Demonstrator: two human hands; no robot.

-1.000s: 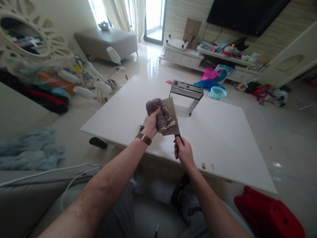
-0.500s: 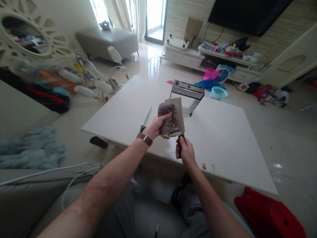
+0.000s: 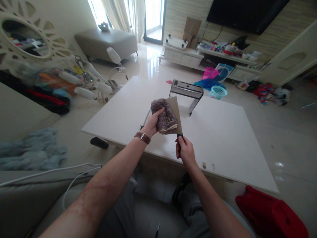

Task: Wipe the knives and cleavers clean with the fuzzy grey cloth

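Forearms (image 3: 111, 175) stretched forward, left hand (image 3: 152, 123) clasping folded purplish-brown fuzzy cloth (image 3: 163, 119) against broad grey metal cleaver (image 3: 176, 110), right hand (image 3: 186, 150) gripping its black handle (image 3: 180, 136), white rectangular table (image 3: 223, 138) spreading roomily rightward, near edge under forearms

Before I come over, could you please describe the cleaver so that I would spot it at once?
Find the large white table; above its near half, the right hand grips the black-handled cleaver. Its broad, flat metal blade sets it apart from the fuzzy, folded towel in the left hand, which partly covers it.

Grey ottoman (image 3: 109, 43) near curtain (image 3: 117, 15); black television (image 3: 244, 15) on wall (image 3: 185, 8).
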